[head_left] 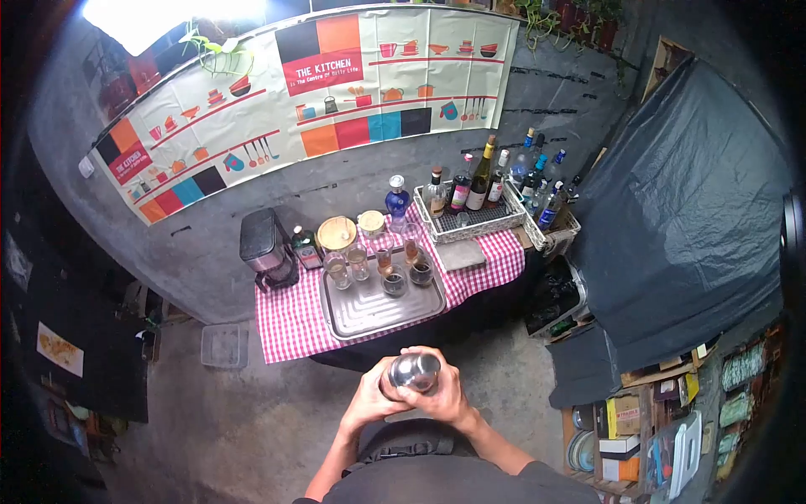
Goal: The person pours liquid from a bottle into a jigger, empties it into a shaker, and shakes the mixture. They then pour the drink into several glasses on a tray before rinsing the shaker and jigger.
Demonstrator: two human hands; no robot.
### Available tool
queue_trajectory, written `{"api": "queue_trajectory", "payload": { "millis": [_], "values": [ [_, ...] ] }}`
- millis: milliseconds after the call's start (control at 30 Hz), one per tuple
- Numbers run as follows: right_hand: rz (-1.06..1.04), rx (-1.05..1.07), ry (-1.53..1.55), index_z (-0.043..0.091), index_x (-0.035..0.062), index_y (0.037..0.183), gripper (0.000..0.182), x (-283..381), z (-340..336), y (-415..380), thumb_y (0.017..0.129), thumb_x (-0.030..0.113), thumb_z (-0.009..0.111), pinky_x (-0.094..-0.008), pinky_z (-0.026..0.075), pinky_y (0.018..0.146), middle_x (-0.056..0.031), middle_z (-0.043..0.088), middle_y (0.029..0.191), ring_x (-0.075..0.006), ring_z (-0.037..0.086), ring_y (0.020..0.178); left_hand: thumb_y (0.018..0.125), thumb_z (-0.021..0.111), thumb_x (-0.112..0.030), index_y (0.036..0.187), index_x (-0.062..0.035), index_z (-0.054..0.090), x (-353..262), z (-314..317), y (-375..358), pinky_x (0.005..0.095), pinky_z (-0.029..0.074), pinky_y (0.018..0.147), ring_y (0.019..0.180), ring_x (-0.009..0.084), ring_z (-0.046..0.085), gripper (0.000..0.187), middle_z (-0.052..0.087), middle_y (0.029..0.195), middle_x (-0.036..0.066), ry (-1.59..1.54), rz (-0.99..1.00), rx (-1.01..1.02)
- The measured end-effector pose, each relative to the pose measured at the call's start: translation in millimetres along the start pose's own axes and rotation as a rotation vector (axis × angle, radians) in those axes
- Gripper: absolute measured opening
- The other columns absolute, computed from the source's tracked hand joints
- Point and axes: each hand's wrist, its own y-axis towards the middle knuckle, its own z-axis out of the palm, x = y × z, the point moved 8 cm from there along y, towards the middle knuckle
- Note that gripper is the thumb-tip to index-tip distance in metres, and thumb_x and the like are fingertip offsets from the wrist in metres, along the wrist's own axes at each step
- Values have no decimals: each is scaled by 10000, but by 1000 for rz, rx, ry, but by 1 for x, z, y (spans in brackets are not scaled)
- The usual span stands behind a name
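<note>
Close in front of my body I hold a metal cocktail shaker (pixel 415 371), its rounded shiny top facing up toward me. My left hand (pixel 375 395) is wrapped around its left side. On the other side my right hand (pixel 445 395) grips it, fingers curled over the far edge and thumb lying across the front. Beyond the hands, a metal tray (pixel 374 321) rests on a table with a red-and-white checked cloth (pixel 285 328). Several glasses stand toward the tray's back, among them a short glass with dark contents (pixel 393 282) and a taller glass with brown liquid (pixel 384 259).
A coffee maker (pixel 267 250) stands at the table's left end. Near the back are a dark bottle (pixel 306 249), two wooden-lidded jars and a blue bottle (pixel 397 198). Several bottles fill a white wicker basket (pixel 474 228). A plastic bin (pixel 224 346) sits on the floor.
</note>
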Motion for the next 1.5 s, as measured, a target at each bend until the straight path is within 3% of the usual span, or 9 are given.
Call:
{"api": "queue_trajectory", "payload": {
  "millis": [133, 367, 500, 667, 800, 1000, 1133, 1400, 1500],
  "values": [
    [-335, 55, -327, 539, -14, 1341, 770, 36, 25, -3, 744, 341, 871, -533, 418, 1123, -223, 658, 1273, -382, 667, 1171, 614, 966, -198, 1355, -31, 521, -10, -13, 3, 352, 475, 1040, 1177, 158, 589, 881, 606, 1297, 75, 6, 241, 103],
    [60, -59, -23, 554, 3, 1327, 716, 11, 22, -2, 741, 260, 876, -429, 518, 1025, -224, 671, 1228, -356, 668, 1174, 665, 926, -202, 1306, -25, 548, -5, -23, 8, 337, 476, 1015, 1139, 161, 597, 765, 629, 1213, 63, -18, 76, 146],
    [-275, 34, -363, 574, 22, 1339, 774, 35, 33, -3, 725, 384, 875, -643, 359, 1125, -239, 623, 1332, -411, 600, 1270, 625, 961, -320, 1391, -23, 499, -5, -16, 5, 350, 473, 1031, 1170, 175, 595, 943, 602, 1301, 76, -153, 109, 212],
    [248, 41, -56, 566, -7, 1310, 667, 7, 17, 8, 782, 268, 865, -396, 505, 1043, -190, 686, 1246, -254, 643, 1216, 639, 927, -101, 1347, -27, 542, -5, -16, 6, 344, 496, 1000, 1106, 153, 606, 810, 643, 1216, 50, -28, 38, 145],
    [-199, 61, -321, 551, 24, 1345, 738, 34, 29, -2, 764, 363, 854, -540, 419, 1119, -215, 623, 1337, -376, 571, 1311, 635, 959, -256, 1313, -11, 553, -10, -19, 8, 343, 458, 1054, 1212, 168, 575, 827, 606, 1280, 83, -185, 212, 162],
    [193, 56, -102, 575, 2, 1289, 683, 15, 10, 11, 780, 367, 845, -461, 494, 1025, -233, 661, 1225, -393, 654, 1160, 672, 936, -118, 1296, -22, 577, 0, -15, 10, 325, 494, 1001, 1132, 157, 607, 726, 645, 1209, 64, -5, 63, 93],
    [-214, 82, -292, 542, 22, 1356, 755, 32, 15, 0, 761, 366, 855, -513, 466, 1060, -191, 629, 1320, -379, 616, 1233, 654, 938, -133, 1290, -24, 571, -18, -10, 13, 328, 487, 1002, 1120, 163, 604, 743, 630, 1213, 69, -19, 233, 125],
    [23, 81, -161, 512, -22, 1383, 774, 6, 3, 1, 770, 298, 859, -427, 496, 1055, -231, 601, 1370, -355, 619, 1257, 662, 924, -92, 1261, -27, 582, -6, -10, 15, 328, 504, 985, 1107, 150, 617, 692, 655, 1150, 62, 31, 92, 80],
    [-181, 113, -374, 518, 3, 1390, 783, 27, 11, -3, 779, 366, 846, -533, 414, 1115, -218, 595, 1381, -380, 561, 1320, 658, 937, -105, 1254, -27, 580, -3, -1, 16, 325, 503, 986, 1118, 148, 614, 699, 643, 1186, 76, -113, 157, 122]
  ]
}}
